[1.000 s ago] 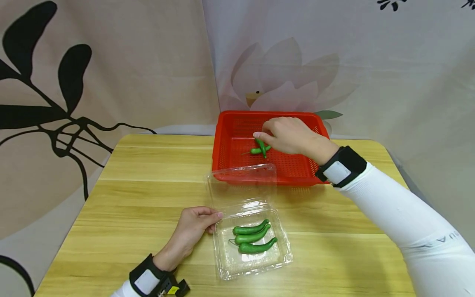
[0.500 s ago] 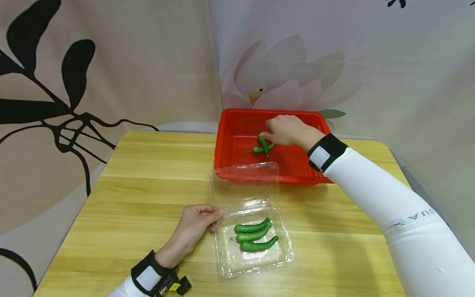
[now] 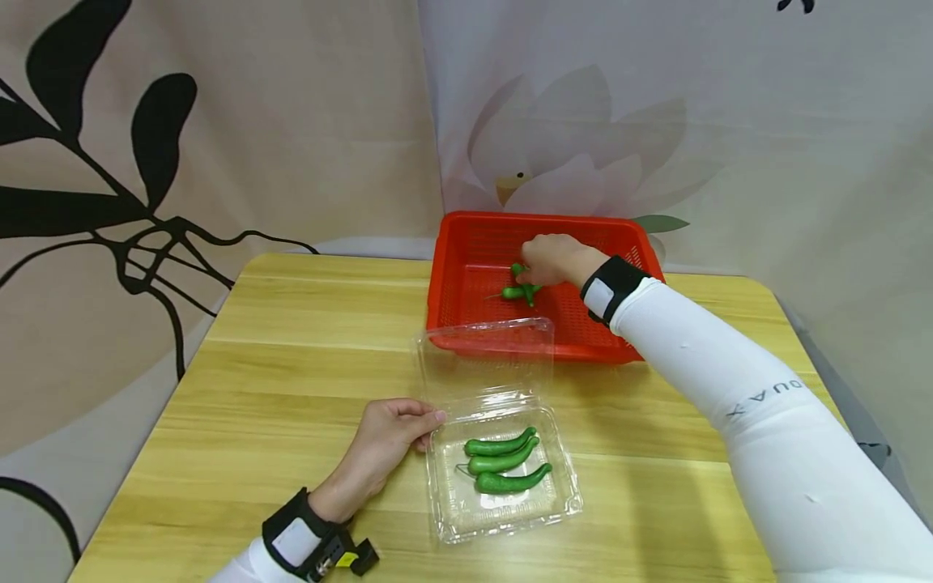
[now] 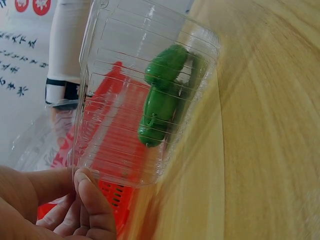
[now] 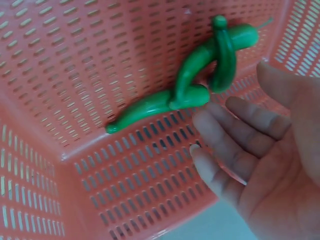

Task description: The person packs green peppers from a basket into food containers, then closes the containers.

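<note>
My left hand (image 3: 389,441) pinches the left rim of a clear plastic clamshell box (image 3: 453,512), near its hinge. The box stands open, and three green chili peppers (image 3: 503,464) lie side by side in its base. In the left wrist view, thumb and fingertips meet at the box edge, with those peppers (image 4: 161,102) showing through the plastic. My right hand (image 3: 555,259) reaches into a red basket (image 3: 440,279), fingers loosely bent and holding nothing. Right by its fingertips in the right wrist view are a long chili pepper (image 5: 150,106) and two crossed chili peppers (image 5: 197,59).
The raised clear lid (image 3: 484,368) leans back and overlaps the basket's front wall in the head view. Box and basket both rest on a light wooden table (image 3: 313,324). A printed curtain (image 3: 328,121) hangs behind the table's far edge.
My right hand has lowered into the basket and come over the peppers, partly covering them in the head view. The left hand keeps its grip on the box; the head view has shifted slightly.
</note>
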{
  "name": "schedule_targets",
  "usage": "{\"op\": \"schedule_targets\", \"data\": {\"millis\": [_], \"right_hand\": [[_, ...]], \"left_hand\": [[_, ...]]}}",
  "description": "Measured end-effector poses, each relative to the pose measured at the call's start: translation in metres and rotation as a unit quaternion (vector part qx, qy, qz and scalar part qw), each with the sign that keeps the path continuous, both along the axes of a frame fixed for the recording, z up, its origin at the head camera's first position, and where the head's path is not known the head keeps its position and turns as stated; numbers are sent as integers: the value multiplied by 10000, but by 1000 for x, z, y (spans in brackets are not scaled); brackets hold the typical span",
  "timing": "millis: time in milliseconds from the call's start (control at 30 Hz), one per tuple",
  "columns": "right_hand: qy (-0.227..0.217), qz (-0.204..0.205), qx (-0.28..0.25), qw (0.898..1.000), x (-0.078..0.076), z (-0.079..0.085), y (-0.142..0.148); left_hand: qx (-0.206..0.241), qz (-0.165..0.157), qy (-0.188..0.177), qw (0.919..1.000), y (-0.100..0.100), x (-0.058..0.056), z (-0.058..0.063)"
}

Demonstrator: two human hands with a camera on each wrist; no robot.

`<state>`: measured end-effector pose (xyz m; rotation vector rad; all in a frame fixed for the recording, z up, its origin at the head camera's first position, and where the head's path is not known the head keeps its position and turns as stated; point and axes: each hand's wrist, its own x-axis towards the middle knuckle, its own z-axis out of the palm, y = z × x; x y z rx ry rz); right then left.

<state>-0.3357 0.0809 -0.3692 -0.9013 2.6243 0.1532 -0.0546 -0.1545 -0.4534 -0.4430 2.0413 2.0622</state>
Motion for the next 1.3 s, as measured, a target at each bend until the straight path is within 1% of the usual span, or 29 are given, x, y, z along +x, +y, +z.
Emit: {"op": "schedule_targets", "data": {"millis": [133,300,433,567,800,900,1067,1300], "right_hand": [[36,-25,134,9999,-4,-7,-1],[94,15,159,9998,-7,-13,-3],[135,96,2,9999,-8,-18,-6],[159,78,-167,9997,-8,-23,-9],[106,-361,-119,9992,-9,-30,-6],[155,-422,-109,9989,-9,-32,-1],[146,-471,-309,9983,-9,-28,6],[132,-399,-700,9967,-5,-6,13]], "left_hand": [[-18,-20,11,10000,0,0,1],[-95,5,-6,10000,0,0,1],[-84,33,-33,10000,0,1,1],[-105,80,-57,9999,-1,1,0],[-165,40,-15,9999,-2,0,0],[-167,11,-10,9999,-2,0,0],[-165,-38,-31,9999,-2,-1,-2],[-242,-22,-29,9997,-3,-1,-3]]}}
